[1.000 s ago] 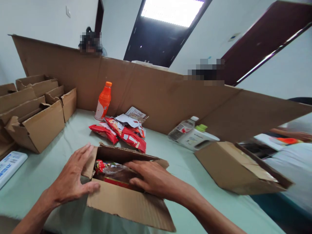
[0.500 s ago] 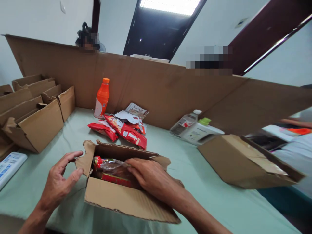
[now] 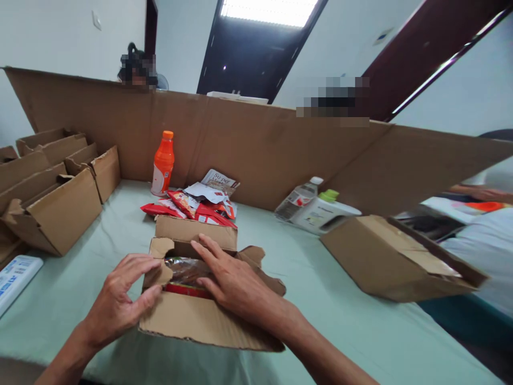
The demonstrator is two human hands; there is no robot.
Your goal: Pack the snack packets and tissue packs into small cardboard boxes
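Note:
A small open cardboard box [image 3: 188, 321] sits on the pale green table in front of me, with a snack packet [image 3: 184, 272] in clear and red wrap inside. My left hand [image 3: 120, 299] pinches the box's left side flap between thumb and fingers. My right hand [image 3: 232, 280] lies flat over the packet and the right flap, fingers stretched out. The far flap stands upright behind my fingers.
Red snack packets [image 3: 188, 206] and an orange bottle [image 3: 162, 164] lie beyond the box. Empty cartons [image 3: 52, 203] are stacked at left, another box [image 3: 396, 262] lies on its side at right beside two plastic bottles [image 3: 316, 211]. A tall cardboard wall [image 3: 260, 144] rings the table; other people sit beyond.
My left hand went back to the box and took hold of the left flap, folding it inward. The far flap rose upright. My right hand slid further across the packet.

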